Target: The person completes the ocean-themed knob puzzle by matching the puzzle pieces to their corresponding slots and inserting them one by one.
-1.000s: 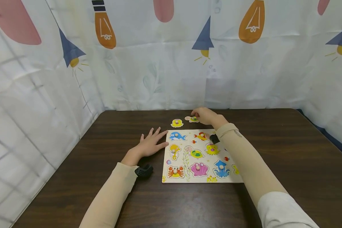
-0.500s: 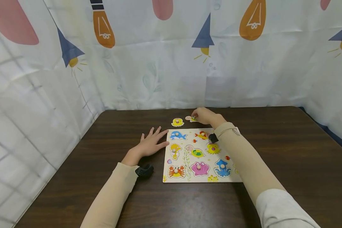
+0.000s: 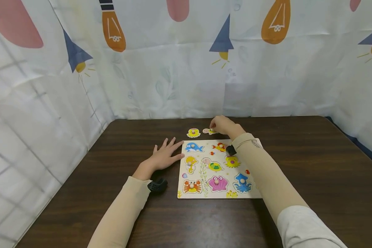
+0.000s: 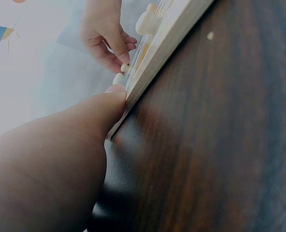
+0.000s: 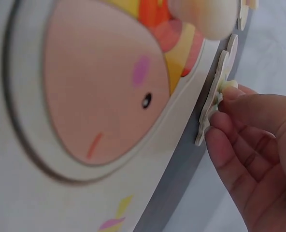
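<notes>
At the far side of the table, my right hand pinches the small knob of a turtle puzzle piece. In the right wrist view, thumb and fingertips meet at the knob, and the turtle piece stands nearly edge-on beyond the board. My left hand rests with spread fingers at the left edge of the wooden peg puzzle board. Its thumb presses against the board's edge in the left wrist view. A yellow octopus piece lies left of the turtle piece.
The board carries a whale, a seahorse, a crab, a pink shell and a blue squid. A turtle picture shows mid-board without a knob. A patterned curtain hangs behind the dark table.
My right fingers have drawn in around the turtle piece's knob, and the piece has shifted slightly to the right. My left hand keeps its place by the board.
</notes>
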A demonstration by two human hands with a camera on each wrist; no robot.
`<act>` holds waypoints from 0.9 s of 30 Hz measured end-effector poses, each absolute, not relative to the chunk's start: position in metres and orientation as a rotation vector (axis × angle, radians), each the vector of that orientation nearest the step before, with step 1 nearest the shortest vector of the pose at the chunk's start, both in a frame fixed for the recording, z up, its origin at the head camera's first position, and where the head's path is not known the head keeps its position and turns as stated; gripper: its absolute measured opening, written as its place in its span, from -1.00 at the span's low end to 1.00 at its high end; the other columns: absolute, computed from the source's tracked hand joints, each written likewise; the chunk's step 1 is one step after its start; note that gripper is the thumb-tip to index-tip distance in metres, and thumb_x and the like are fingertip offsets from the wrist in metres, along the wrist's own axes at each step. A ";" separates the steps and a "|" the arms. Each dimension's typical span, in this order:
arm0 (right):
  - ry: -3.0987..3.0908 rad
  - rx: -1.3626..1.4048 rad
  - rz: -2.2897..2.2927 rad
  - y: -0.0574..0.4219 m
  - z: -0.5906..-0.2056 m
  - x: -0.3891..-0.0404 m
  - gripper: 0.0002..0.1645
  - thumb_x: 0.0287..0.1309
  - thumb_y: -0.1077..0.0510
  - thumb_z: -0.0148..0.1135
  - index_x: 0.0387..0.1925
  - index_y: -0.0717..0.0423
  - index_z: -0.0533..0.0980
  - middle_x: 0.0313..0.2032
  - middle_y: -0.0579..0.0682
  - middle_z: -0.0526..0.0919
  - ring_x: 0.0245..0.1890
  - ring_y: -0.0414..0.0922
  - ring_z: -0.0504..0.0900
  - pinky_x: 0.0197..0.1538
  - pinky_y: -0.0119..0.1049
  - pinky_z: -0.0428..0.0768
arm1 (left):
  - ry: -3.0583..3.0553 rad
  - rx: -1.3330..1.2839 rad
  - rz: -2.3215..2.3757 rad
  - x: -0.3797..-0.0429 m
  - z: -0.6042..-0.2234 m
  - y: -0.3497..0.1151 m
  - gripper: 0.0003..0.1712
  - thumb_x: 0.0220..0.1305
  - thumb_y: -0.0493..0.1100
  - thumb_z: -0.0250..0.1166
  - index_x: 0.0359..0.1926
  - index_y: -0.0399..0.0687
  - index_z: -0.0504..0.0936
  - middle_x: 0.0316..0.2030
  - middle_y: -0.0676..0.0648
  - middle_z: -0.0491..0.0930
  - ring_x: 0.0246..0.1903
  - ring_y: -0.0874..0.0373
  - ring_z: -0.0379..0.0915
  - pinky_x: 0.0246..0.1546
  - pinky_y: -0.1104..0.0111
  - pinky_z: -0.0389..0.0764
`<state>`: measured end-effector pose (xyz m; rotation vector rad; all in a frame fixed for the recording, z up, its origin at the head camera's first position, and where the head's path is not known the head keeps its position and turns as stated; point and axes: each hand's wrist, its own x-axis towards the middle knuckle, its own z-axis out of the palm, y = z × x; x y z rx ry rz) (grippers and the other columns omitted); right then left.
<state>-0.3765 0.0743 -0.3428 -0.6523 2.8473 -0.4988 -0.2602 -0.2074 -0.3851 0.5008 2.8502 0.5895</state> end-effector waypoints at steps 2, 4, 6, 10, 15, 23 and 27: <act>2.848 -0.637 -0.499 0.074 -0.343 -0.377 -0.69 0.46 0.26 0.21 0.14 0.25 0.63 0.11 0.21 0.63 0.07 0.11 0.59 0.15 -0.06 0.58 | 2.850 0.503 0.589 -0.260 -0.384 -0.207 -0.17 0.53 0.30 0.05 0.66 0.21 0.04 0.63 -0.18 -0.21 0.57 -0.27 -0.47 0.37 -0.39 -0.41; 2.847 -0.624 -0.500 0.075 -0.342 -0.378 -0.69 0.46 0.25 0.21 0.15 0.24 0.63 0.11 0.20 0.63 0.08 0.11 0.59 0.15 -0.05 0.57 | 2.852 0.505 0.586 -0.260 -0.383 -0.207 -0.17 0.53 0.29 0.05 0.66 0.20 0.04 0.63 -0.18 -0.21 0.57 -0.27 -0.47 0.38 -0.39 -0.40; 2.847 -0.628 -0.494 0.075 -0.342 -0.378 -0.70 0.47 0.25 0.21 0.14 0.24 0.63 0.10 0.20 0.63 0.07 0.11 0.59 0.14 -0.05 0.57 | 2.854 0.509 0.585 -0.261 -0.383 -0.207 -0.17 0.54 0.28 0.06 0.66 0.20 0.04 0.63 -0.18 -0.21 0.57 -0.27 -0.46 0.38 -0.39 -0.40; 2.862 -0.642 -0.467 0.075 -0.342 -0.379 -0.73 0.47 0.23 0.21 0.10 0.23 0.65 0.04 0.16 0.66 -0.03 0.07 0.62 0.08 -0.08 0.60 | 2.854 0.514 0.580 -0.262 -0.383 -0.207 -0.17 0.54 0.29 0.05 0.66 0.19 0.03 0.63 -0.17 -0.22 0.57 -0.26 -0.47 0.38 -0.38 -0.40; 2.868 -0.683 -0.428 0.076 -0.345 -0.381 -0.75 0.50 0.19 0.17 0.04 0.20 0.66 -0.08 0.12 0.69 -0.18 0.00 0.63 -0.03 -0.12 0.61 | 2.850 0.506 0.569 -0.261 -0.383 -0.207 -0.17 0.54 0.29 0.04 0.66 0.19 0.02 0.63 -0.17 -0.23 0.57 -0.26 -0.48 0.38 -0.38 -0.39; 2.903 -0.753 -0.413 0.082 -0.338 -0.375 -0.75 0.52 0.16 0.16 0.02 0.19 0.66 -0.13 0.08 0.69 -0.18 0.00 0.60 -0.01 -0.07 0.58 | 2.848 0.496 0.568 -0.260 -0.386 -0.208 -0.16 0.54 0.29 0.05 0.66 0.20 0.02 0.63 -0.16 -0.23 0.58 -0.25 -0.49 0.38 -0.38 -0.40; 2.922 -0.780 -0.416 0.085 -0.333 -0.370 -0.77 0.51 0.16 0.17 -0.01 0.18 0.67 -0.16 0.05 0.69 -0.20 -0.01 0.60 -0.04 -0.07 0.59 | 2.853 0.498 0.568 -0.259 -0.387 -0.208 -0.16 0.53 0.30 0.05 0.66 0.21 0.02 0.63 -0.17 -0.22 0.58 -0.26 -0.48 0.38 -0.38 -0.40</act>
